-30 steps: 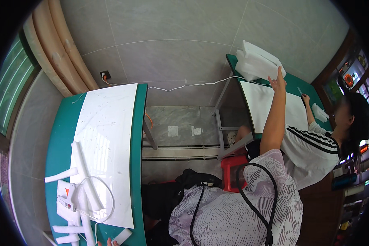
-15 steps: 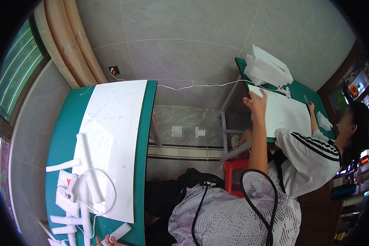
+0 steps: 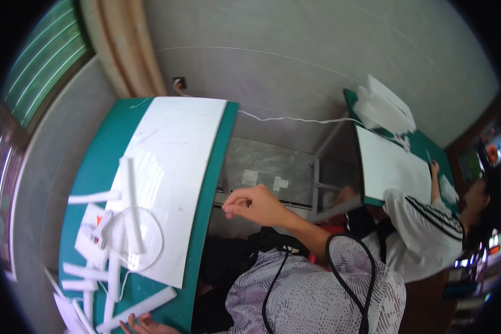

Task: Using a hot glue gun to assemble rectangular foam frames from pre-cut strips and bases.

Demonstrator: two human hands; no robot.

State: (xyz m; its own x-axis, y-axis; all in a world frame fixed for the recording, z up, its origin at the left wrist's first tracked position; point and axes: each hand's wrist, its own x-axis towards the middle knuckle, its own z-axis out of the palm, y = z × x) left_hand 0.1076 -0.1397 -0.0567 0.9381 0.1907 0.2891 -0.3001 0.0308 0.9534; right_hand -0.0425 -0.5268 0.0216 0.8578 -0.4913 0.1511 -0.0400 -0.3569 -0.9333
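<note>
The person's right hand [image 3: 254, 204] hangs in the air just off the near edge of the green-topped table [image 3: 103, 167], fingers curled in and thumb tip pressed to forefinger in a tight pinch. Whether anything thin sits in that pinch I cannot tell. Only the fingers of the left hand [image 3: 143, 323] show at the bottom rim, so I cannot tell how open it is. It lies just beside the long flat white plastic strip [image 3: 145, 307] at the table's near corner.

That strip rests flat on the green top. Its long axis runs from lower left to upper right, with the far end pointing at the table edge, close under the corner of the large white rectangular board [image 3: 172, 161].

As I judge it, the strip looks light and slippery, so a grip near its middle would keep it level. Sliding it clear would be safer than lifting through the thin white wire loop [image 3: 160, 236] and the loose white strips [image 3: 129, 203] heaped nearby.

At a second green table [image 3: 428, 146], another person in a striped white shirt [image 3: 426, 225] works apart.
</note>
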